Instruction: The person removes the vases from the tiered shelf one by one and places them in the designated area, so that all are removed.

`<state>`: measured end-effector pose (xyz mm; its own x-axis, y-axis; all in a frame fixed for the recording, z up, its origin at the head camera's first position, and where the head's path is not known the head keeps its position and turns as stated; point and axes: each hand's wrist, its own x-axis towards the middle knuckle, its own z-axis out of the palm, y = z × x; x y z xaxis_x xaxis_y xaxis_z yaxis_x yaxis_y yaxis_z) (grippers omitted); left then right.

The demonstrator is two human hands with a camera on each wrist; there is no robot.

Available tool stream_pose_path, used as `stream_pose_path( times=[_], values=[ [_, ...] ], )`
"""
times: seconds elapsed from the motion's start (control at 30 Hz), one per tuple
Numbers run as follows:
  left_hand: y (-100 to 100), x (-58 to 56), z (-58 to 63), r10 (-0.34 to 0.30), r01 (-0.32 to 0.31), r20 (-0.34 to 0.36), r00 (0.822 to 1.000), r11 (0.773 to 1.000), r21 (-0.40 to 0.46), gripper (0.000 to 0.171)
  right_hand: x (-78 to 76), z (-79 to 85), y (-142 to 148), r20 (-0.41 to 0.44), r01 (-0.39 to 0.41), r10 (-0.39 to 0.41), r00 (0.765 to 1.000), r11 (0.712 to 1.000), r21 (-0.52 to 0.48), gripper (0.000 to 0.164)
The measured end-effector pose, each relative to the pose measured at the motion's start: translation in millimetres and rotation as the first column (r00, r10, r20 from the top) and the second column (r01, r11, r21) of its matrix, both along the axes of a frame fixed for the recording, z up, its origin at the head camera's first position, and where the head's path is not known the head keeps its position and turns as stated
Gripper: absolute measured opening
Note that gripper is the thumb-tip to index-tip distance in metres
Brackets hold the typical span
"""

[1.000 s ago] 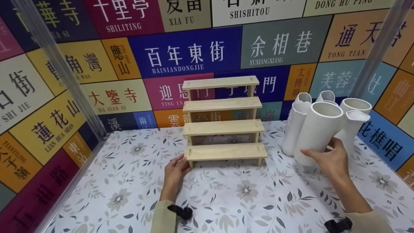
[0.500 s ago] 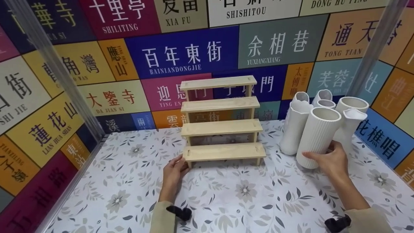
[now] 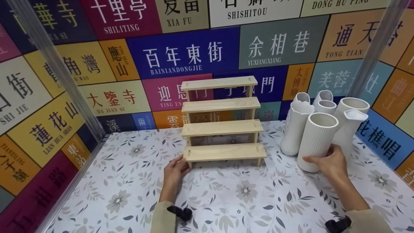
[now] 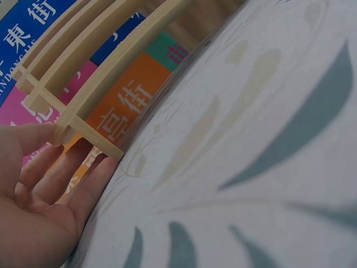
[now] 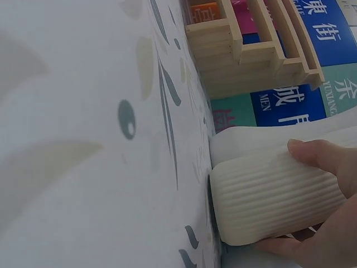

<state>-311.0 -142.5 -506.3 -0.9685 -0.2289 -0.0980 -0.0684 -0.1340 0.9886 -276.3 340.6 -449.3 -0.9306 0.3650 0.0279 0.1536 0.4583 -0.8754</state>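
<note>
At the right of the head view, my right hand (image 3: 330, 163) grips a white ribbed vase (image 3: 316, 142) low on its body, thumb on the near side. The right wrist view shows this ribbed vase (image 5: 273, 192) upright, its base at the tabletop. More white vases cluster right behind it, among them a wavy-rimmed vase (image 3: 292, 134) and a flared vase (image 3: 349, 129). My left hand (image 3: 175, 170) holds the front left corner of a four-step wooden display stand (image 3: 224, 152). In the left wrist view, its thumb and fingers (image 4: 40, 129) are about the stand's front leg.
A white tablecloth (image 3: 136, 187) with grey flowers and leaves covers the table. Behind stands a wall of coloured name panels (image 3: 184, 53). Clear upright strips (image 3: 64, 71) run along the left and right corners.
My right hand has brought the ribbed vase down and slightly toward me, away from the other vases, uncovering another round rim behind it. The left hand stays at the stand.
</note>
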Motion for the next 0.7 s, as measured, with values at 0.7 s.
stream_pose_path(
  times=[0.7],
  values=[
    [0, -2.2, -0.8, -0.004, 0.004, 0.030, 1.000, 1.000, -0.004, 0.044, 16.9, 24.8, -10, -0.129, 0.098, -0.094, 0.987, 0.995, 0.030, 0.096]
  ],
)
